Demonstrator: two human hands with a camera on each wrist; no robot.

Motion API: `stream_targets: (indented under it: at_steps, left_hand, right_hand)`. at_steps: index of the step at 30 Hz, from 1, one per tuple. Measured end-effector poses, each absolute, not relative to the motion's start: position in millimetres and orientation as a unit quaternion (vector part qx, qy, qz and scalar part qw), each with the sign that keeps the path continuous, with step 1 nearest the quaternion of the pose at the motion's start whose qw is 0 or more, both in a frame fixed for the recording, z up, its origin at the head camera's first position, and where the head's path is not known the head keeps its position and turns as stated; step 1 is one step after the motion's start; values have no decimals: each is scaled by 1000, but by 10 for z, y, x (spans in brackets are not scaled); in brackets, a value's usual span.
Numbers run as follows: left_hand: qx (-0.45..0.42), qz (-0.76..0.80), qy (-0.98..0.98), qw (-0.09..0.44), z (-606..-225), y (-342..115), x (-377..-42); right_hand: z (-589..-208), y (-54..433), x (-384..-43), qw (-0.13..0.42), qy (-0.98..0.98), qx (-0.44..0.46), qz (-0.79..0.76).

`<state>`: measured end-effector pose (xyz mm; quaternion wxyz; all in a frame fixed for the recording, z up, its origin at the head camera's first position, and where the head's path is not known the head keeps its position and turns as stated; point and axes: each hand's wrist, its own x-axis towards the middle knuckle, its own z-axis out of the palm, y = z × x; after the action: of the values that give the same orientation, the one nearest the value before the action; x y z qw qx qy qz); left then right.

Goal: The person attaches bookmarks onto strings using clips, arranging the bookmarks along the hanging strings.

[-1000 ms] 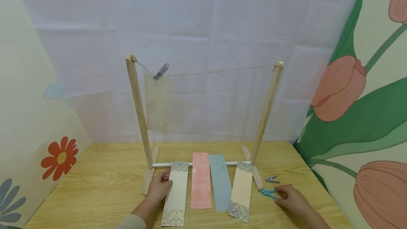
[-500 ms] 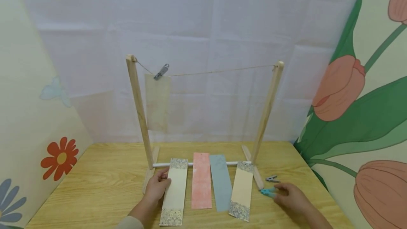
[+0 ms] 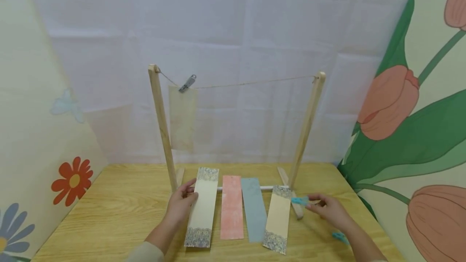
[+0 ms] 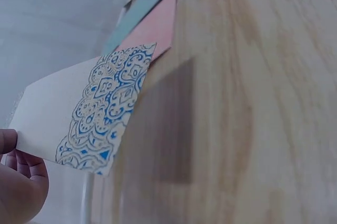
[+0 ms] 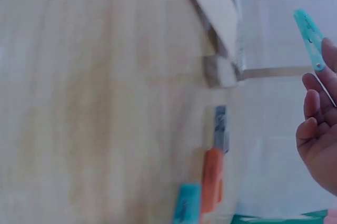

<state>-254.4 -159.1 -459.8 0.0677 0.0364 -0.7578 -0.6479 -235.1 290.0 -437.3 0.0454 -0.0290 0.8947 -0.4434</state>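
Observation:
My left hand pinches the left edge of a cream paper strip with lace-patterned ends. In the left wrist view the strip is lifted off the table, its shadow falling on the wood below. My right hand pinches a teal clothespin by its handle end, the tip pointing left; in the right wrist view this clothespin is raised above the table. A pink strip, a blue-grey strip and another patterned cream strip lie between the hands.
A wooden stand with a left post and a right post carries a string. A pale sheet hangs there under a grey clothespin. Grey, orange and teal clothespins lie at the right.
My right hand has picked up the teal clothespin and moved it up and slightly left. My left hand has raised the cream strip from the table.

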Motion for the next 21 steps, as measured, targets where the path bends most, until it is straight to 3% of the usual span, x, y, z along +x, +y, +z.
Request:
stream_targets:
  at_steps: [9, 15, 21]
  left_hand:
    - [23, -673, -735, 80, -4337, -1536, -2562]
    - [7, -680, -726, 107, -4162, -1491, -2584]
    - [-21, -695, -706, 133, -3927, -1436, -2623]
  right_hand:
    - [-4037, 2614, -2494, -15, 873, -55, -485]
    - [-3844, 2423, -2587, -16, 842, -48, -536]
    - [-3610, 2258, -2704, -29, 813, -98, -573]
